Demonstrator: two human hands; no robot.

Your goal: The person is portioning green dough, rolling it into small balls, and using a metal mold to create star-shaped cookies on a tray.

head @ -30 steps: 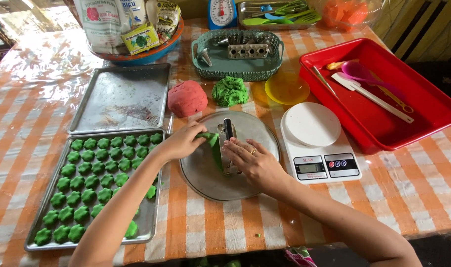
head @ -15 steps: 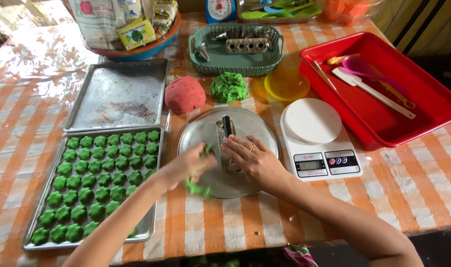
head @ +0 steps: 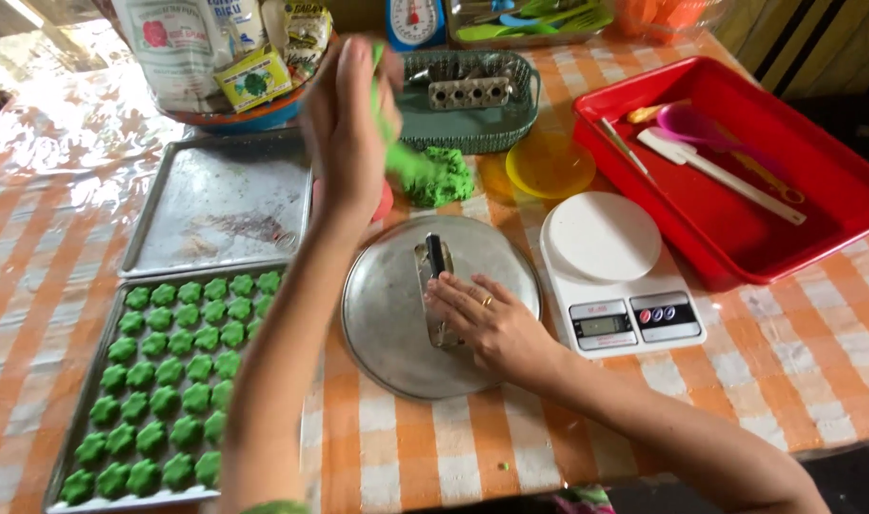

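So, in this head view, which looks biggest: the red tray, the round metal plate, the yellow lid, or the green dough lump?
1. Red tray
2. Round metal plate
3. Yellow lid
4. Green dough lump

The lid and the dough lump look close in size, and a hand partly hides the lump, so their order is unsure.

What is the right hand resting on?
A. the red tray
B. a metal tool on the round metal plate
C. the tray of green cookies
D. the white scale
B: the right hand lies flat on a metal tool on the round plate, beside the scale.
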